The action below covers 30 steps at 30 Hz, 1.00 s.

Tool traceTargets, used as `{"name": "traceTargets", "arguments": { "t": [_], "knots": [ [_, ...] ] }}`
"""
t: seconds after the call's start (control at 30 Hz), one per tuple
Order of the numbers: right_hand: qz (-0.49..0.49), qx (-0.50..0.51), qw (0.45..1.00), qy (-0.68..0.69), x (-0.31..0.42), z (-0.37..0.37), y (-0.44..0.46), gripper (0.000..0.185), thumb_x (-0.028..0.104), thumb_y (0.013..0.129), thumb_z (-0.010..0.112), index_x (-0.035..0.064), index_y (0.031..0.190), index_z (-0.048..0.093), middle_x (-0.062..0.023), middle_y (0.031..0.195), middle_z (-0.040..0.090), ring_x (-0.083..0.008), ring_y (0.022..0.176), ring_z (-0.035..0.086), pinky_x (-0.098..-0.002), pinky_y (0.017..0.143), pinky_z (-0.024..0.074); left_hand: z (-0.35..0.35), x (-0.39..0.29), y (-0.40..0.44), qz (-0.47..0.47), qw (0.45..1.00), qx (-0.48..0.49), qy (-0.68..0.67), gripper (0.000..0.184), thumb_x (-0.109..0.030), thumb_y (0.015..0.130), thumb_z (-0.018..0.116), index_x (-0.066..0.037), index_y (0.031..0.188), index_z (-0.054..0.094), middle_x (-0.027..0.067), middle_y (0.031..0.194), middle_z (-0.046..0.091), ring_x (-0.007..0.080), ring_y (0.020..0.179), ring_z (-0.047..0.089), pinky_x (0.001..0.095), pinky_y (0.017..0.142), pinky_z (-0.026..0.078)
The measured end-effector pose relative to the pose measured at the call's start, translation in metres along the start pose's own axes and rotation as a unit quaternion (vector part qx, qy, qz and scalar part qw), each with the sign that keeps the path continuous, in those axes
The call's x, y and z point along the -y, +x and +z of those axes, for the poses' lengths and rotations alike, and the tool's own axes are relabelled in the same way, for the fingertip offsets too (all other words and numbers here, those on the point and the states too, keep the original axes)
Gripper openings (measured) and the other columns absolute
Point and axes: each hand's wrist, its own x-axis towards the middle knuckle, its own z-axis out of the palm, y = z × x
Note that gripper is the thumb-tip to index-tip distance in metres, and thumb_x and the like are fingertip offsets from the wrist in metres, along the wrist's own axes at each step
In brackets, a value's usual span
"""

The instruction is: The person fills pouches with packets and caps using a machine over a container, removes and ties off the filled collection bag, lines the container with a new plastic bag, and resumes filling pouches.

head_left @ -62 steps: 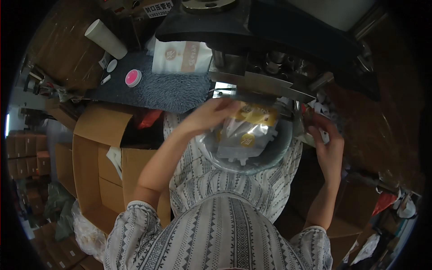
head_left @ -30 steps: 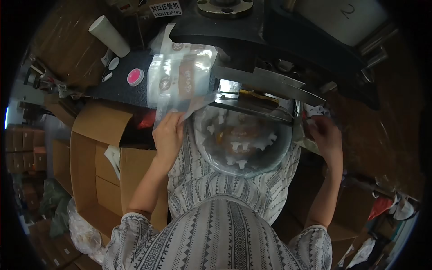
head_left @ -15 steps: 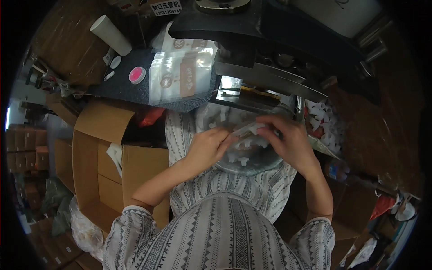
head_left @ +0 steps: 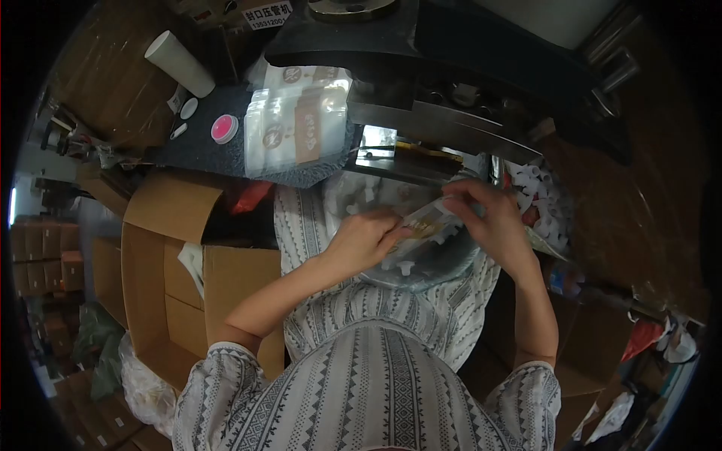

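Between my two hands stretches a small clear plastic bag [head_left: 427,223] with a pale yellowish print. My left hand [head_left: 362,242] is closed on its lower left end, thumb and fingers pressed together. At the upper right end, my right hand [head_left: 490,223] pinches the bag; what else lies in that pinch is too small to make out. Below the hands, on my lap, is a clear plastic-lined basin [head_left: 421,281] holding several small white plastic fittings [head_left: 406,267]. My hands partly cover its contents.
A stack of printed clear bags [head_left: 282,135] lies on a dark fuzzy mat left of a dark metal machine [head_left: 451,116]. Beside it are a pink-filled round tub [head_left: 224,128] and white cup [head_left: 179,63]. An open carton [head_left: 244,289] stands left; white parts [head_left: 535,197] fill a bag right.
My right hand has moved slightly up and right, drawing the bag out longer between my hands. The left hand has shifted slightly right. The whole view has tilted a little.
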Motion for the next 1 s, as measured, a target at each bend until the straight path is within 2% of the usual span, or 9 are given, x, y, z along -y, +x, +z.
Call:
{"name": "traceTargets", "arguments": {
  "t": [0.23, 0.43, 0.5, 0.67, 0.77, 0.83, 0.9, 0.93, 1.0],
  "knots": [
    [-0.003, -0.081, 0.996, -0.02, 0.005, -0.009, -0.007, 0.015, 0.011, 0.082, 0.068, 0.0011, 0.094, 0.066, -0.0131, 0.08, 0.067, -0.0231, 0.069, 0.066, -0.0308, 0.062, 0.0506, 0.002, 0.004, 0.001, -0.016, 0.997, -0.065, 0.047, 0.014, -0.016, 0.083, 0.066, -0.002, 0.085, 0.067, 0.0136, 0.078, 0.063, 0.0319, 0.065, 0.062, 0.0381, 0.058, 0.048],
    [-0.114, -0.07, 0.975, -0.176, 0.003, -0.003, -0.009, 0.013, 0.011, 0.082, 0.068, 0.0012, 0.091, 0.065, -0.0137, 0.079, 0.066, -0.0283, 0.072, 0.066, -0.0326, 0.063, 0.0512, 0.002, 0.006, -0.001, 0.05, 0.995, -0.066, 0.06, 0.013, -0.015, 0.083, 0.065, -0.002, 0.084, 0.066, 0.0134, 0.079, 0.063, 0.0323, 0.066, 0.062, 0.0374, 0.059, 0.048],
    [-0.027, -0.017, 0.998, -0.059, 0.003, 0.0, -0.009, 0.019, 0.01, 0.083, 0.067, 0.0016, 0.1, 0.065, -0.0101, 0.088, 0.067, -0.0198, 0.08, 0.065, -0.0289, 0.071, 0.0496, 0.003, 0.007, -0.002, 0.035, 0.998, -0.04, 0.039, 0.014, -0.015, 0.084, 0.065, -0.002, 0.086, 0.066, 0.0135, 0.079, 0.063, 0.0317, 0.066, 0.062, 0.0368, 0.06, 0.049],
    [0.002, -0.052, 0.998, 0.043, -0.02, 0.005, -0.003, 0.022, 0.013, 0.085, 0.066, 0.0015, 0.103, 0.064, -0.0122, 0.09, 0.069, -0.0213, 0.082, 0.068, -0.0301, 0.071, 0.0513, 0.009, 0.012, 0.004, -0.012, 0.999, 0.015, -0.045, 0.019, -0.02, 0.087, 0.062, -0.001, 0.086, 0.066, 0.014, 0.079, 0.063, 0.0327, 0.07, 0.062, 0.0373, 0.06, 0.048],
    [0.028, -0.049, 0.997, 0.055, -0.017, 0.003, -0.002, 0.024, 0.013, 0.085, 0.066, 0.0014, 0.106, 0.064, -0.0124, 0.093, 0.069, -0.0207, 0.085, 0.068, -0.0298, 0.073, 0.0513, 0.014, 0.013, 0.007, -0.016, 0.995, 0.025, -0.093, 0.021, -0.021, 0.088, 0.062, 0.0, 0.089, 0.066, 0.014, 0.075, 0.064, 0.0281, 0.067, 0.064, 0.0348, 0.059, 0.048],
    [0.041, -0.043, 0.997, 0.054, -0.014, 0.001, -0.003, 0.025, 0.014, 0.085, 0.067, 0.0013, 0.106, 0.064, -0.0127, 0.093, 0.069, -0.0213, 0.086, 0.068, -0.0301, 0.074, 0.0514, 0.018, 0.013, 0.006, -0.102, 0.959, 0.027, -0.264, 0.025, -0.022, 0.09, 0.061, 0.002, 0.089, 0.065, 0.0116, 0.069, 0.065, 0.0194, 0.062, 0.064, 0.0319, 0.057, 0.047],
    [0.018, -0.139, 0.99, -0.006, -0.011, 0.001, -0.005, 0.023, 0.014, 0.085, 0.066, 0.002, 0.105, 0.064, -0.0129, 0.095, 0.068, -0.0216, 0.088, 0.067, -0.0318, 0.075, 0.0515, 0.014, 0.013, 0.012, -0.162, 0.937, 0.043, -0.306, 0.026, -0.022, 0.091, 0.061, 0.003, 0.088, 0.066, 0.0092, 0.068, 0.064, 0.0154, 0.061, 0.063, 0.0294, 0.056, 0.046],
    [0.016, -0.138, 0.99, -0.006, -0.009, -0.002, -0.006, 0.023, 0.014, 0.085, 0.066, 0.002, 0.105, 0.064, -0.0129, 0.095, 0.068, -0.0216, 0.088, 0.067, -0.0318, 0.075, 0.0515, 0.012, 0.014, 0.017, -0.222, 0.91, 0.058, -0.346, 0.027, -0.022, 0.091, 0.061, 0.004, 0.088, 0.066, 0.0068, 0.066, 0.064, 0.0114, 0.06, 0.061, 0.027, 0.055, 0.045],
    [0.001, -0.116, 0.993, -0.03, -0.004, -0.01, -0.011, 0.026, 0.014, 0.084, 0.067, 0.0025, 0.107, 0.063, -0.0135, 0.096, 0.068, -0.0239, 0.087, 0.066, -0.0331, 0.075, 0.0514, 0.009, 0.017, 0.03, -0.246, 0.887, 0.052, -0.387, 0.026, -0.022, 0.091, 0.061, 0.003, 0.088, 0.066, 0.0053, 0.066, 0.063, 0.0098, 0.059, 0.059, 0.0249, 0.054, 0.044]
  ]
}}
